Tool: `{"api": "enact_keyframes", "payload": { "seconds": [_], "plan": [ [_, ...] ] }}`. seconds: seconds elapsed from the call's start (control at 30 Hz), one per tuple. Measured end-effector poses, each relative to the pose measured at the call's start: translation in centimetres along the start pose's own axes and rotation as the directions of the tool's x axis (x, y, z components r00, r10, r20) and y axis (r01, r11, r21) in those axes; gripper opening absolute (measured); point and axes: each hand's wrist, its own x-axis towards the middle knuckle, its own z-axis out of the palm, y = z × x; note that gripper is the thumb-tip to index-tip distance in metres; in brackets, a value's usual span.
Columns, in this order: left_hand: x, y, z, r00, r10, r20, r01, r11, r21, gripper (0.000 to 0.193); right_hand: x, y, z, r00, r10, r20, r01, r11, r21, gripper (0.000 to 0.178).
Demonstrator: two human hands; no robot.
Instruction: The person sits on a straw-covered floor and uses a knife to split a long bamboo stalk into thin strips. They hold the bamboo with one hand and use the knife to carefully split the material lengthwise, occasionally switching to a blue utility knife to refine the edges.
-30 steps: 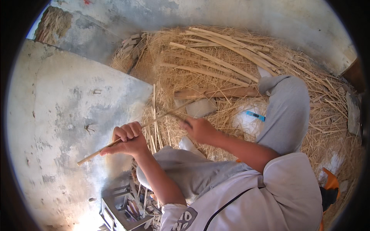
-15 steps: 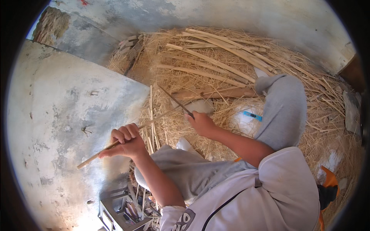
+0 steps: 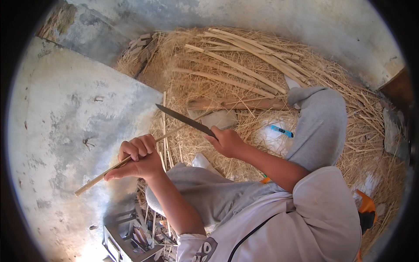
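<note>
Left hand (image 3: 139,157): I see wooden strip (image 3: 90,184) gripped
Right hand (image 3: 227,142): gripping knife (image 3: 192,122)
Blade (image 3: 181,116): now turned broadside; probably between strokes

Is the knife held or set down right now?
Held: the knife has its handle end closed in the right hand, and its dark blade juts out bare toward the picture's upper left.
</note>
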Motion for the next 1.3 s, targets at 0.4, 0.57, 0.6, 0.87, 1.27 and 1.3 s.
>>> {"api": "enact_keyframes", "payload": {
  "seconds": [0.4, 0.57, 0.6, 0.87, 1.27, 1.3],
  "plan": [
    [0.2, -0.1, 0.3, 0.996, 0.042, -0.078, -0.038, 0.998, 0.055, 0.084, 0.6, 1.9, 1.2, 0.997, -0.037, -0.065, 0.039, 0.999, 0.023, 0.053],
    [0.5, -1.0, 1.3, 0.997, -0.012, -0.082, 0.026, 0.986, 0.164, 0.085, 1.0, 13.3, 4.7, 0.882, 0.441, -0.168, -0.428, 0.897, 0.11, 0.052],
    [0.7, -0.9, 1.3, 0.997, 0.026, -0.07, -0.014, 0.987, 0.159, 0.085, 1.2, 11.9, 3.9, 0.878, 0.465, -0.108, -0.459, 0.885, 0.078, 0.053],
    [0.8, -0.2, 1.0, 0.992, 0.035, -0.123, -0.02, 0.993, 0.117, 0.084, -0.4, 10.5, 2.9, 0.913, 0.404, -0.059, -0.407, 0.911, -0.064, 0.056],
    [1.1, 3.5, 0.3, 0.943, 0.134, -0.306, -0.033, 0.949, 0.314, 0.078, 0.2, 10.7, 3.9, 0.886, 0.457, 0.071, -0.463, 0.878, 0.119, 0.064],
    [1.2, 3.1, 0.0, 0.941, 0.111, -0.321, -0.01, 0.954, 0.301, 0.079, 0.3, 11.7, 4.5, 0.871, 0.466, 0.158, -0.49, 0.849, 0.198, 0.065]
  ]
}}
